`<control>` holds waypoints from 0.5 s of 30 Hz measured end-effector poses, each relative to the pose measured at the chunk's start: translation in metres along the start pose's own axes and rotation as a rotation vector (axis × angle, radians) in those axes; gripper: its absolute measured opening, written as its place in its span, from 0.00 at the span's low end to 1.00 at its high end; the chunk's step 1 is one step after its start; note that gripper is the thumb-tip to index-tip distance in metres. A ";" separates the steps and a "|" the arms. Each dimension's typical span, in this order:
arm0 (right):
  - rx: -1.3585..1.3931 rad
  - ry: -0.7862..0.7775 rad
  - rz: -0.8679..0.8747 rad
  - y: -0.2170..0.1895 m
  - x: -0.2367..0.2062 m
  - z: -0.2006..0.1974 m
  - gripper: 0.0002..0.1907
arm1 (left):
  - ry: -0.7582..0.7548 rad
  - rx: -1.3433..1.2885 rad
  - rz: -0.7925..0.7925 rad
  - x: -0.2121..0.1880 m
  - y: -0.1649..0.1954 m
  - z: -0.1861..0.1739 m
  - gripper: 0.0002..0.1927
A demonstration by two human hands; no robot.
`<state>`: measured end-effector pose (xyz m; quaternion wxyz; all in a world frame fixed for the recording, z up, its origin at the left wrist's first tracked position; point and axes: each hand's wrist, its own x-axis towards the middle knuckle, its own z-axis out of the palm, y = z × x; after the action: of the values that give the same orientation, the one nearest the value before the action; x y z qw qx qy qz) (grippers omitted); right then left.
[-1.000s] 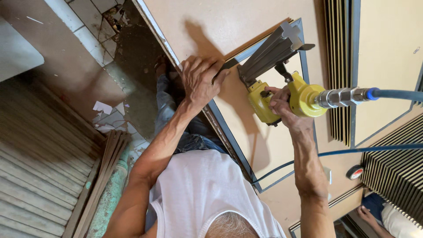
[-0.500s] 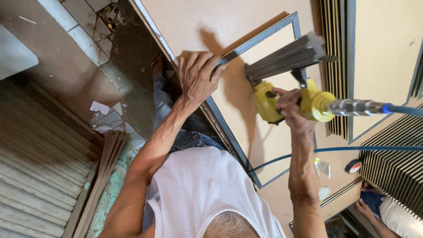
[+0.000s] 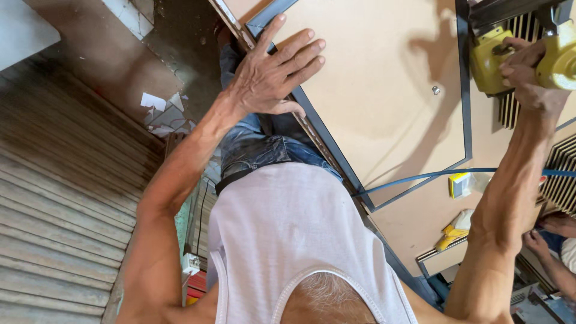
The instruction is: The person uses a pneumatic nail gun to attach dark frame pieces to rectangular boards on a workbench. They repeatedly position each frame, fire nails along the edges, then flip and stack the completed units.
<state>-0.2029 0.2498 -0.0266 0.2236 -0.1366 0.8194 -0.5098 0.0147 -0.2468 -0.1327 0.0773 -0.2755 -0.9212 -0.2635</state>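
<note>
My left hand [image 3: 273, 75] lies flat with fingers spread on the edge of a tan board [image 3: 372, 90] that has a dark blue-grey strip framing it. My right hand [image 3: 528, 72] is at the top right, wrapped around the handle of a yellow pneumatic nail gun [image 3: 510, 57]. The gun's dark metal magazine [image 3: 510, 9] runs along the top edge of the view, over the framing strip. A blue air hose [image 3: 432, 175] crosses the board toward my right forearm.
Another person's hands [image 3: 549, 237] are at the right edge. A yellow tool [image 3: 451, 233] and a small yellow-and-white box [image 3: 462, 183] lie on the board. Slatted panels [image 3: 561, 174] stand at right. Corrugated shutter [image 3: 54, 240] and scraps of paper [image 3: 162, 114] are on the left.
The view has closed in and shifted. My right hand with the nail gun now sits farther up and right along the frame; my left hand stays pressed on the board's edge.
</note>
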 end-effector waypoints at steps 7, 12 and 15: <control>0.028 -0.157 -0.072 0.026 0.009 -0.011 0.13 | -0.096 -0.038 0.041 0.017 -0.017 -0.010 0.70; -0.181 -0.206 -0.284 -0.010 -0.007 0.008 0.22 | -0.056 -0.110 -0.001 0.018 -0.015 -0.008 0.67; -0.362 -0.268 -0.393 -0.062 -0.037 0.049 0.17 | -0.053 -0.093 0.033 0.017 -0.015 -0.006 0.66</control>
<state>-0.1464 0.2010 0.0192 0.1988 -0.3966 0.8179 -0.3662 -0.0076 -0.2533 -0.1292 0.0441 -0.3006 -0.9051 -0.2974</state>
